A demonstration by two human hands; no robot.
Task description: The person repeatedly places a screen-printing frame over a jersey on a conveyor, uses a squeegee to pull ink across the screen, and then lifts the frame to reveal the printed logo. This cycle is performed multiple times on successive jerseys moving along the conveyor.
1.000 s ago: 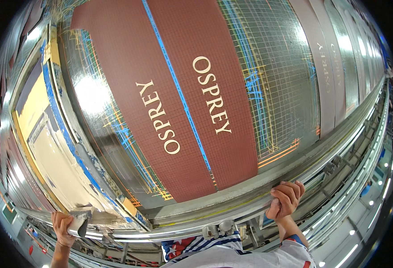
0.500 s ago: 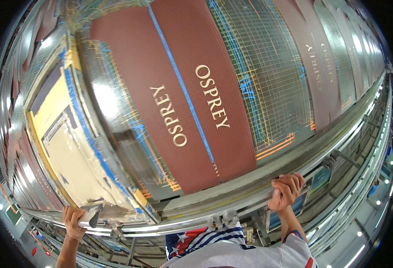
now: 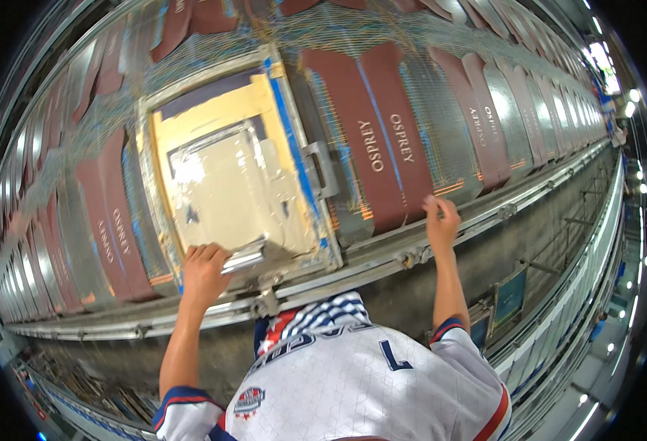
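A printing screen (image 3: 303,242) with a pale metal border, blue and yellow tape and a beige, glossy inner field lies left of centre on the long table. My left hand (image 3: 204,273) is closed round the metal handle of a squeegee (image 3: 245,257), which sits at the screen's near end. To the right lies a pair of maroon fabric panels (image 3: 378,151) with pale lettering and a blue line between them. At their near right corner is my right hand (image 3: 443,220), fingers curled together; whether they pinch the fabric I cannot make out.
A metal rail (image 3: 367,273) with clamps runs along the table's near edge. A metal handle (image 3: 320,170) juts from the screen's right side. More maroon panels (image 3: 110,220) lie left, right and across the far side. Strips of coloured tape or thread cover the table surface.
My right hand has come off the rail to the panels' near corner. My left hand still grips the squeegee. The view has shifted, with the screen now nearer the middle.
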